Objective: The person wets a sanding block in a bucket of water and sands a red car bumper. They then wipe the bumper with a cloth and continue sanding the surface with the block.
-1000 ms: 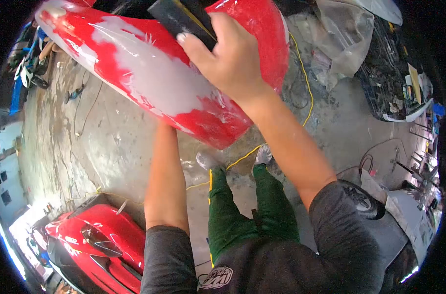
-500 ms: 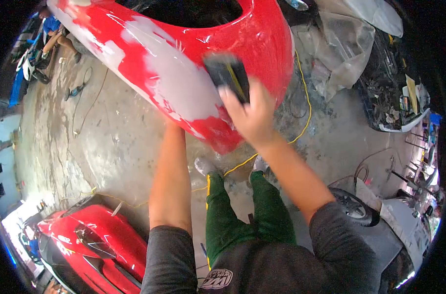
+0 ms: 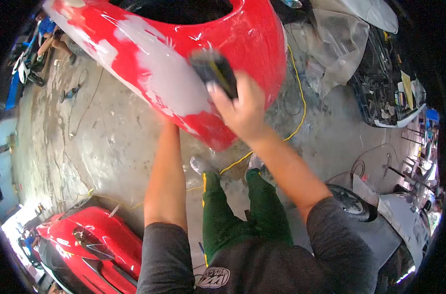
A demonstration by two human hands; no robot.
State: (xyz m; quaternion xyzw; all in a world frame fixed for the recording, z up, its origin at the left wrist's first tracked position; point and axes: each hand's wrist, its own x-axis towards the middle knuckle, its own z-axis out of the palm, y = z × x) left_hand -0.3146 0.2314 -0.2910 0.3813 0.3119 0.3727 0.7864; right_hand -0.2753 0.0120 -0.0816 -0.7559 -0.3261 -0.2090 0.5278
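Observation:
A large curved red vehicle body panel (image 3: 247, 44) spans the top of the view, with a pale grey bare patch (image 3: 161, 68) along it and a dark opening at its upper edge. My right hand (image 3: 245, 105) is closed around a black sanding block (image 3: 214, 73) with a yellow stripe, lying over the panel beside the grey patch. Block and fingers are blurred by motion. My left forearm (image 3: 166, 171) reaches up to the panel's lower edge, and the hand goes out of sight beneath it.
A yellow cord (image 3: 301, 112) crosses the concrete floor (image 3: 115, 137) by my feet. At lower left stands another red vehicle (image 3: 95, 230). Plastic sheeting (image 3: 338, 44) and dark vehicle parts (image 3: 384, 88) are at upper right, a wheel (image 3: 348, 202) at lower right. A person (image 3: 49, 36) sits at upper left.
The whole view has shifted slightly left and up. My right hand still holds the sanding block over nearly the same part of the panel, blurred in both frames.

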